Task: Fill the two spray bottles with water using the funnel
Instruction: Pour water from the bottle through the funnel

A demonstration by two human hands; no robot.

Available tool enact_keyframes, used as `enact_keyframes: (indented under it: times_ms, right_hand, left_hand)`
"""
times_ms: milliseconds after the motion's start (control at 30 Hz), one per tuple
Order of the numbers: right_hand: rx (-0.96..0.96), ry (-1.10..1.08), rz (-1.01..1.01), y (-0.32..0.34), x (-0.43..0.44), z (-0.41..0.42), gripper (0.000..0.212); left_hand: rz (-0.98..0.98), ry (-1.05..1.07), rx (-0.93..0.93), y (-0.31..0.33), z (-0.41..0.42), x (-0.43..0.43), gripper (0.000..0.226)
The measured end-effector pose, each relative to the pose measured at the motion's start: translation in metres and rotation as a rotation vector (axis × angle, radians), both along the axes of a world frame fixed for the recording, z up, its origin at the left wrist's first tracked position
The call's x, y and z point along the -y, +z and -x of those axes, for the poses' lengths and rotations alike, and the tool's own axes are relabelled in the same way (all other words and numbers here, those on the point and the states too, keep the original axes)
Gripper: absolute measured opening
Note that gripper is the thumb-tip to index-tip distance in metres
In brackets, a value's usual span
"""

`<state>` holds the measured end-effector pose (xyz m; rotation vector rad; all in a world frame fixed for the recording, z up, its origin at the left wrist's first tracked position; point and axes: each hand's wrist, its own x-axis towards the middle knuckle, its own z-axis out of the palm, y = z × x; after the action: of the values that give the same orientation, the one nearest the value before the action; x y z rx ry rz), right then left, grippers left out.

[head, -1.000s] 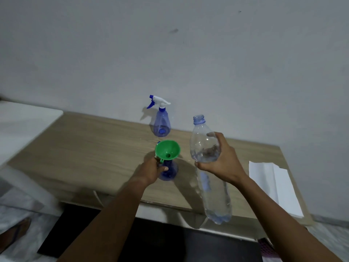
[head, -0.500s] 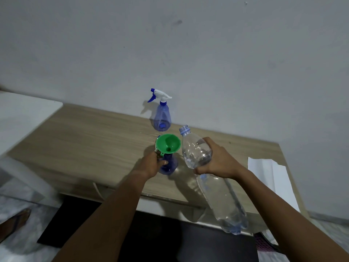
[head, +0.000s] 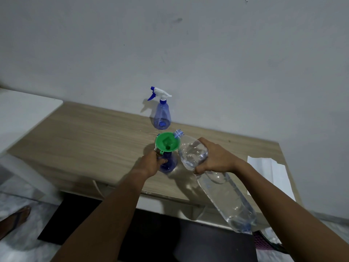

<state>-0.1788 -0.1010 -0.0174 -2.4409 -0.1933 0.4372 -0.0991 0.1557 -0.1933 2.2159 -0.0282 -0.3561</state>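
Observation:
A green funnel (head: 167,143) sits in the neck of a blue spray bottle (head: 169,163) without its head, standing on the wooden table (head: 85,140). My left hand (head: 151,163) grips that bottle's side. My right hand (head: 217,157) holds a large clear water bottle (head: 222,188), tilted with its open blue-ringed mouth resting at the funnel's right rim. Water lies in the bottle's upper part near the hand. A second blue spray bottle (head: 162,118), with its white and blue trigger head on, stands behind near the wall.
A white folded paper (head: 272,173) lies on the table's right end. A white surface (head: 20,114) adjoins the table on the left. Below the table are a dark mat (head: 90,220) and a foot in a sandal (head: 13,220) at far left.
My right hand has tipped the water bottle from upright down to the left, bringing its mouth to the funnel's rim. My left hand stays on the spray bottle.

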Motion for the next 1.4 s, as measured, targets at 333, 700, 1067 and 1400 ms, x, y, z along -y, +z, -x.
enact_keyframes:
  times_ms: [333,700,1067,1400]
  right_hand:
    - [-0.074,0.026,0.063,-0.002,0.003,-0.002,0.091]
    - [-0.147,0.029,0.066,0.0,0.006,-0.004,0.089]
    - [-0.173,0.054,0.067,0.006,0.004,-0.006,0.075]
    - [-0.217,0.067,0.043,0.007,0.003,-0.008,0.073]
  left_hand:
    - [0.007,0.005,0.023,0.028,0.015,0.006,0.033]
    - [0.018,-0.001,0.009,0.025,0.014,0.004,0.034]
    - [0.043,0.01,0.01,0.041,0.022,0.011,0.031]
    - [0.052,0.002,0.024,0.044,0.024,0.012,0.032]
